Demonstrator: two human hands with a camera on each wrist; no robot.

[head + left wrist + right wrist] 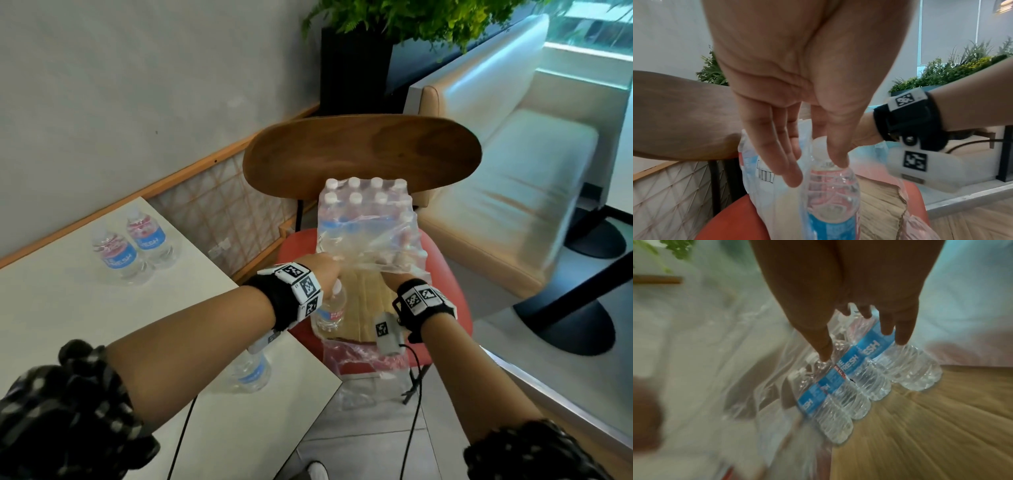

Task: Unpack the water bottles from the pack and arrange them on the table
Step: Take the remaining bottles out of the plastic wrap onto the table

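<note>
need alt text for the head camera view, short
Two hands reach into a torn plastic pack of water bottles on a red chair; the left hand lifts one bottle out. Three bottles already stand on the white table.

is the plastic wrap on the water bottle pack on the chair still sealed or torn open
Torn open. The wrap hangs loose at the near side, the right hand reaches inside it, and the left hand holds a bottle outside it.

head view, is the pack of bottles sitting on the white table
No, the pack sits on cardboard on the red chair seat, beside the white table, where only three loose bottles stand.
</note>
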